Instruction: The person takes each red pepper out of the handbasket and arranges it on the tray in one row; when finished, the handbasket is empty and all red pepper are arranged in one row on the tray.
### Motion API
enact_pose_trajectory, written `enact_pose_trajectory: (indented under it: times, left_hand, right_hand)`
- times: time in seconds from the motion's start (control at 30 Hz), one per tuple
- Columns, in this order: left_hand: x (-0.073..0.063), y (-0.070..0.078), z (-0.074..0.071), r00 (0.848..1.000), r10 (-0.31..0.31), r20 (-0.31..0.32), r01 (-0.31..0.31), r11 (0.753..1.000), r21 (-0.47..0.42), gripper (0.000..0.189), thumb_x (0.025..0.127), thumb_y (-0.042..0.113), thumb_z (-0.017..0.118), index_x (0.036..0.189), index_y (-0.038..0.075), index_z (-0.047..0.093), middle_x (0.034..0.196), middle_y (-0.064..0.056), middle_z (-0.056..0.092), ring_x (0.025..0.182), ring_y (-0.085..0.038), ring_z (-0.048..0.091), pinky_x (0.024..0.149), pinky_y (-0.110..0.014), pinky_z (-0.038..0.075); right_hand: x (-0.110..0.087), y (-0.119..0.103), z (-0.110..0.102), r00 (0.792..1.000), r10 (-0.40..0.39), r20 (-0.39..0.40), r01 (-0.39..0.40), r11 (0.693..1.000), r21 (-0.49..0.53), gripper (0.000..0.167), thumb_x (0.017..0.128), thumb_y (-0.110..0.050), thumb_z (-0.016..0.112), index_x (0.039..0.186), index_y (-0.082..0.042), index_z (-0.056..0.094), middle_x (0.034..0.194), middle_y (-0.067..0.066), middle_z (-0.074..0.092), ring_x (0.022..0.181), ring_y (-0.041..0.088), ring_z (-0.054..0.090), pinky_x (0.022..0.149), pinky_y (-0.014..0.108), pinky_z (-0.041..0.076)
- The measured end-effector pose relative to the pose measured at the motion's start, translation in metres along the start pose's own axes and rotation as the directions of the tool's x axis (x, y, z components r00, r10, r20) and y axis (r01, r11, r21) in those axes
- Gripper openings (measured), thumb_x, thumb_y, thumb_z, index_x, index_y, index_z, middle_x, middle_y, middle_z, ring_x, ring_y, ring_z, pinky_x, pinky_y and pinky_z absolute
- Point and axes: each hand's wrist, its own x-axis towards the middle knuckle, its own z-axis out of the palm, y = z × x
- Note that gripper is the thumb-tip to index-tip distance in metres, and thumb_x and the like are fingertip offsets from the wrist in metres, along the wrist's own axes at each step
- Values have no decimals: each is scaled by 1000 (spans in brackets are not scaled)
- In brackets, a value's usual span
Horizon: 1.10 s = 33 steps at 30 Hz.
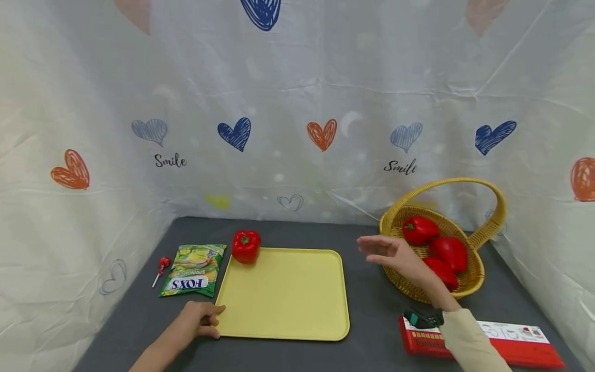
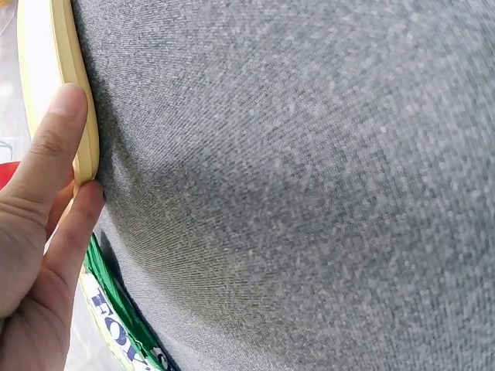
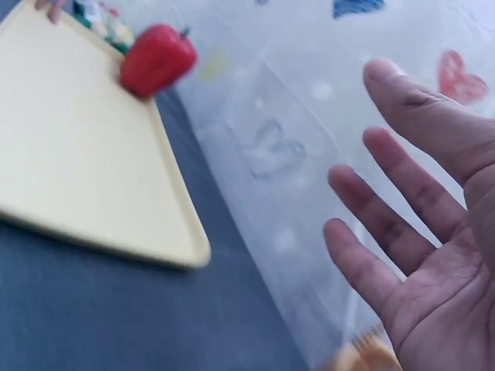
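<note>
A yellow tray (image 1: 283, 294) lies on the grey tabletop, and my left hand (image 1: 199, 319) pinches its near left corner. In the left wrist view, the thumb (image 2: 58, 131) lies over the tray's rim (image 2: 87, 116) while a fingertip meets the rim from outside. One red bell pepper (image 1: 246, 246) sits at the tray's far left corner, stem up. My right hand (image 1: 395, 256) is raised beside the yellow wicker basket (image 1: 476, 274), its fingers extended and holding nothing. Inside the basket are three red bell peppers (image 1: 448, 253), partly overlapping one another.
Left of the tray lies a green Fox's candy bag (image 1: 192, 270), with a red lollipop (image 1: 162, 266) beside it. A long red and white box (image 1: 516, 343) lies at the front right, partly under the right sleeve (image 1: 471, 336). A white curtain with hearts (image 1: 279, 175) hangs behind.
</note>
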Motion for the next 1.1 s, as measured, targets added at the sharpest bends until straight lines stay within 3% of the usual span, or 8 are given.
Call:
enact_pose_trajectory:
  times: [0.23,0.43,0.53,0.7,0.77,0.83,0.9,1.1]
  left_hand:
    - [0,1,-3,1000,-4,1,4,1000,18,36,66,21,85,86,-6,71,76,1,66,66,4,45,57,-19,45]
    - [-1,-1,-3,1000,13,-15,-12,999,34,30,65,21,86,66,10,58,96,-22,70,89,-8,62,60,-19,48]
    - [-1,-1,-2,1000,4,-12,-3,999,32,29,65,22,86,68,7,61,93,-19,71,86,-7,62,61,-19,48]
    - [0,-1,-1,1000,-13,1,13,999,-29,44,67,21,85,93,-10,70,73,5,61,67,4,48,60,-20,49]
    - [1,-2,0,1000,-4,-5,4,1000,-26,42,66,21,85,92,-9,70,73,4,63,68,4,49,60,-20,49]
    - [1,-2,0,1000,14,-14,-14,1000,-5,32,66,22,86,80,-2,70,80,-5,70,71,4,52,60,-20,48]
    - [1,-2,1,999,33,-26,-33,999,12,28,65,22,86,72,5,65,88,-13,72,74,4,54,59,-20,48]
    - [-1,-5,2,999,18,-32,-20,999,-44,38,65,19,86,84,-9,69,77,-3,68,71,4,54,59,-20,50]
  right_hand:
    - [-42,-12,-63,991,96,-89,-115,964,-240,38,91,-3,64,127,5,56,120,7,66,107,16,64,79,27,53]
    - [-48,-17,-107,966,189,-179,-252,854,-455,43,89,-18,70,127,0,59,121,17,63,102,0,61,78,21,51]
    - [-42,-15,-123,958,235,-162,-286,804,-522,45,88,-21,71,126,1,60,122,24,61,102,1,61,78,19,50]
    - [-29,-5,-144,948,289,-132,-310,744,-591,45,87,-17,71,124,5,60,123,25,60,109,26,61,79,25,51]
    - [-23,-1,-149,940,309,-147,-332,724,-605,48,87,-16,71,127,6,57,127,28,57,116,41,54,86,35,51]
    - [-17,2,-153,927,334,-171,-368,719,-590,51,87,-14,71,131,7,53,133,30,50,123,49,44,94,49,44]
    - [-11,5,-156,922,337,-189,-378,691,-616,56,87,-14,72,133,7,49,135,33,46,125,53,38,96,60,37]
    - [7,19,-163,921,343,-183,-360,576,-734,66,80,-16,78,134,7,47,134,38,42,119,57,38,93,65,35]
